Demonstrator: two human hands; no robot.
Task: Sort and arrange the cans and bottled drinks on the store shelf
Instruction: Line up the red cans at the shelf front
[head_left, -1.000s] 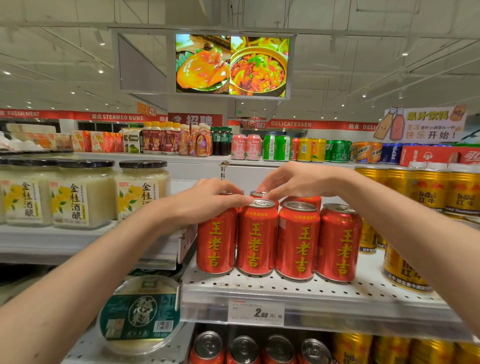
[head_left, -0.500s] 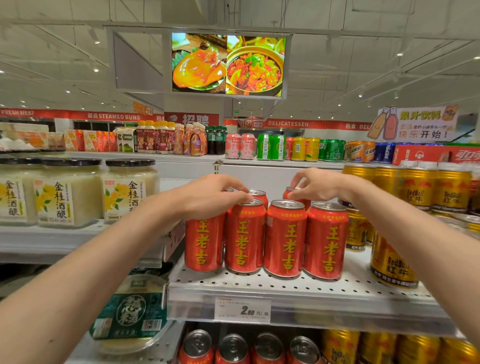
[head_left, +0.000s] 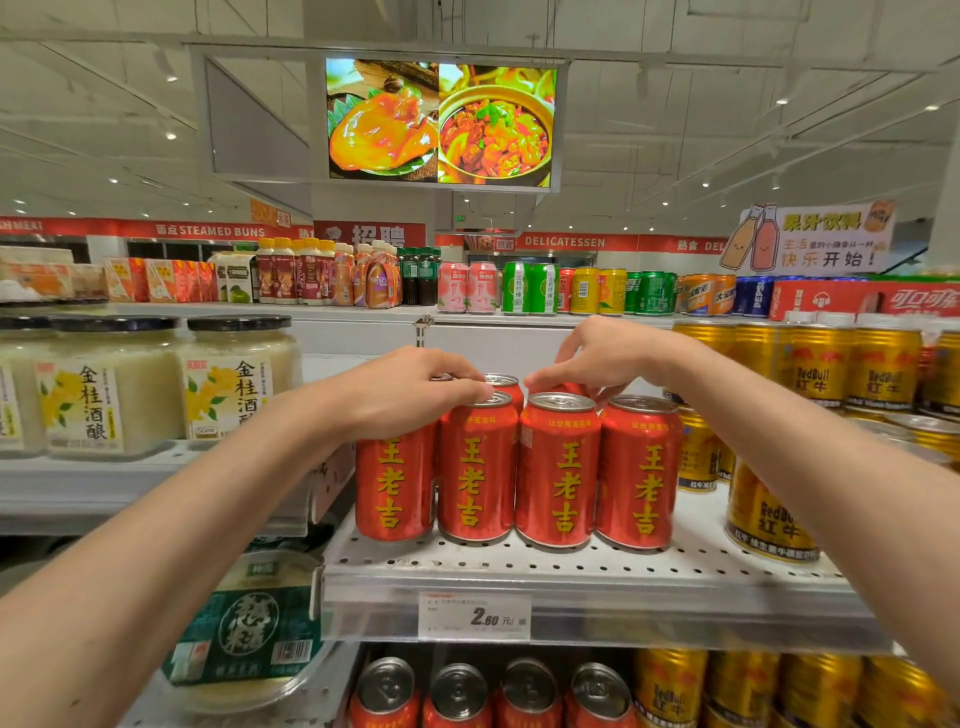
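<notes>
Far left: glass jars (head_left: 111, 387) of pale rice ferment on a neighbouring shelf, well apart from the action and no hazard here.

Next, left hand (head_left: 400, 395) draped over the top of the leftmost red can (head_left: 394, 483), fingers curled down and closing on its rim, fingertips reaching to the lid of the second red can (head_left: 475, 467). Risk here: a tug on one rim tilting the can into its neighbour, since all four front cans stand touching, shoulder to shoulder.

Then the third red can (head_left: 558, 475), free of either hand, close to the front edge of the perforated shelf (head_left: 571, 569). Likely to be knocked forward and off the lip by any shove from behind.

Right hand (head_left: 597, 361) reaching past the front row, fingers pinched on the top of a back-row red can (head_left: 569, 388), mostly hidden. Danger: dragging it forward into the fourth red can (head_left: 641, 475).

Far right: gold energy-drink cans (head_left: 766, 512) just beside the right forearm. Chance of the arm brushing them over while withdrawing.
</notes>
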